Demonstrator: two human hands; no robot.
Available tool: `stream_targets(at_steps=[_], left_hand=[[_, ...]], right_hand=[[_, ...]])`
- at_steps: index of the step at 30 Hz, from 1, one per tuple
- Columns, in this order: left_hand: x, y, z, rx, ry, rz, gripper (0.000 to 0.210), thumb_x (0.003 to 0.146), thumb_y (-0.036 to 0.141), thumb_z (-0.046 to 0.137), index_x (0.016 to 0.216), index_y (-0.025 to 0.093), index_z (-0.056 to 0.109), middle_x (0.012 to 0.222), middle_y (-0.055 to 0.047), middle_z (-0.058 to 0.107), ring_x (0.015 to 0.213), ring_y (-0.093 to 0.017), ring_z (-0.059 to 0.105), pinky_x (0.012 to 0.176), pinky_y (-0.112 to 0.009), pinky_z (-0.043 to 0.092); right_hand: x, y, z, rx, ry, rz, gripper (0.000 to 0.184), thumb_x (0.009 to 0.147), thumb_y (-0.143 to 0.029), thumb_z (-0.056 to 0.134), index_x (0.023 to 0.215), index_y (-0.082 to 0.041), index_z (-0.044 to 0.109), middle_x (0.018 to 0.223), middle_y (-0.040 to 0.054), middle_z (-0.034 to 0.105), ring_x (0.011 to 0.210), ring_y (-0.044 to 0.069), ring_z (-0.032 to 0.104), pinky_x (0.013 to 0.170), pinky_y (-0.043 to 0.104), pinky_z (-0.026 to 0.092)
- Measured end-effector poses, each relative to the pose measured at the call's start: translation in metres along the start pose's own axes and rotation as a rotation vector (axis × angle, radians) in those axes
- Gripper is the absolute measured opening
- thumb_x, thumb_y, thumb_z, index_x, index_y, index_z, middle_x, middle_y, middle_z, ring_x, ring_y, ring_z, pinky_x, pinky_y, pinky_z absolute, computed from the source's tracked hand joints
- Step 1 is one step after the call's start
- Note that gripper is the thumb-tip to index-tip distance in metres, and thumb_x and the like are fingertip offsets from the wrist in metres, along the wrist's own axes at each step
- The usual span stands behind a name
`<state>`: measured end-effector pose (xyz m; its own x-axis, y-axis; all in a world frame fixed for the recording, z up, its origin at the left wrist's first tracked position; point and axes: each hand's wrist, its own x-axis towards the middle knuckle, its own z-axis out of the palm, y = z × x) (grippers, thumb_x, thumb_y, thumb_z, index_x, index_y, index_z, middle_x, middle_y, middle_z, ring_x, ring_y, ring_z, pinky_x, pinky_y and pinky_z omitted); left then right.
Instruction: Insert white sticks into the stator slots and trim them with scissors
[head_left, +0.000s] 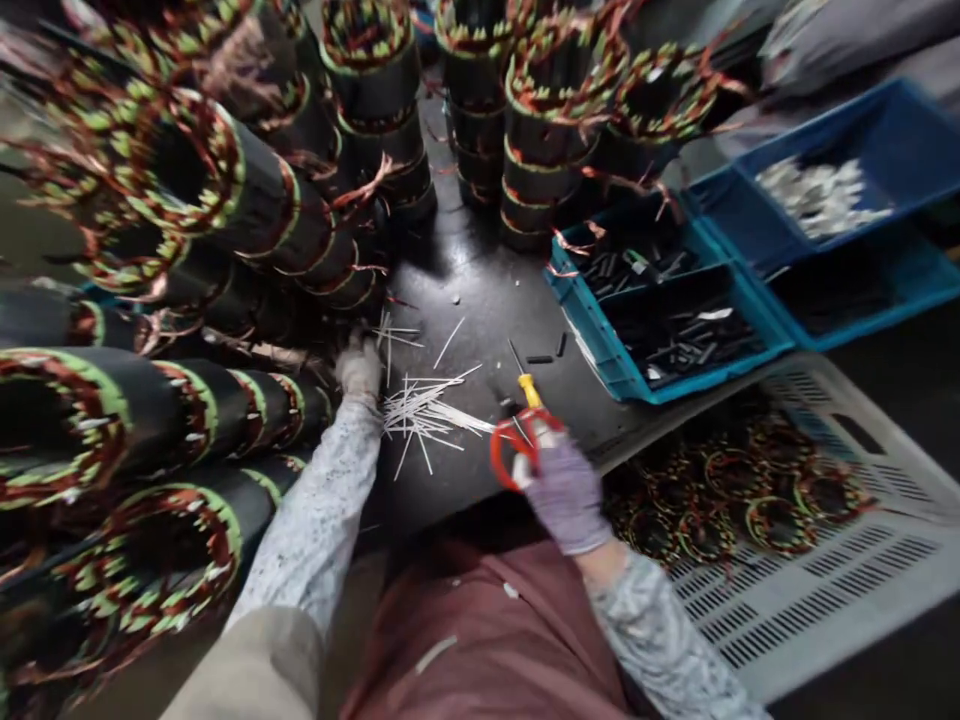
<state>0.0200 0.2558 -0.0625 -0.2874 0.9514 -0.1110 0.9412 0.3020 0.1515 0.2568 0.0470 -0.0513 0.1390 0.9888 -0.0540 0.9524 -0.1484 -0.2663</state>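
My right hand (566, 495), in a pale purple glove, is closed around red-handled scissors (501, 455). Just beyond them lies a screwdriver with a yellow handle (529, 390). A loose pile of thin white sticks or tubes (424, 405) spreads over the dark table between my hands. My left hand (360, 368), gloved in grey, reaches to the pile's left, close to the lower end of a leaning stack of wound motor stators (300, 215). Its fingers are blurred and partly lost against the dark stack, so I cannot see whether they grip anything.
More stators (75, 420) lie stacked at the left; others (544, 150) stand at the back. Blue bins (626, 365) at the right hold black pieces, and another (900, 130) holds white ones. A grey slotted crate (892, 570) contains small wound rings. Two short black tubes (538, 359) lie nearby.
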Motion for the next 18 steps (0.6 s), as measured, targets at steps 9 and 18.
stream_targets(at_steps=[9, 18], left_hand=[[-0.024, 0.046, -0.004, -0.047, -0.046, 0.326, 0.051, 0.085, 0.034, 0.052, 0.135, 0.024, 0.049, 0.149, -0.009, 0.037, 0.137, -0.028, 0.034, 0.110, -0.049, 0.031], [-0.101, -0.008, -0.003, 0.032, -0.109, 0.489, 0.046, 0.089, 0.037, 0.048, 0.132, 0.023, 0.051, 0.147, -0.010, 0.040, 0.138, -0.029, 0.031, 0.114, -0.050, 0.025]], right_hand=[[0.061, 0.050, 0.005, -0.029, 0.036, 0.144, 0.043, 0.087, -0.036, 0.046, 0.121, -0.011, 0.058, 0.113, 0.0183, 0.059, 0.093, 0.026, 0.057, 0.072, 0.036, 0.047], [0.058, -0.003, 0.017, 0.005, -0.172, 0.089, 0.047, 0.086, -0.028, 0.045, 0.129, -0.012, 0.055, 0.116, 0.0199, 0.059, 0.089, 0.026, 0.055, 0.073, 0.038, 0.044]])
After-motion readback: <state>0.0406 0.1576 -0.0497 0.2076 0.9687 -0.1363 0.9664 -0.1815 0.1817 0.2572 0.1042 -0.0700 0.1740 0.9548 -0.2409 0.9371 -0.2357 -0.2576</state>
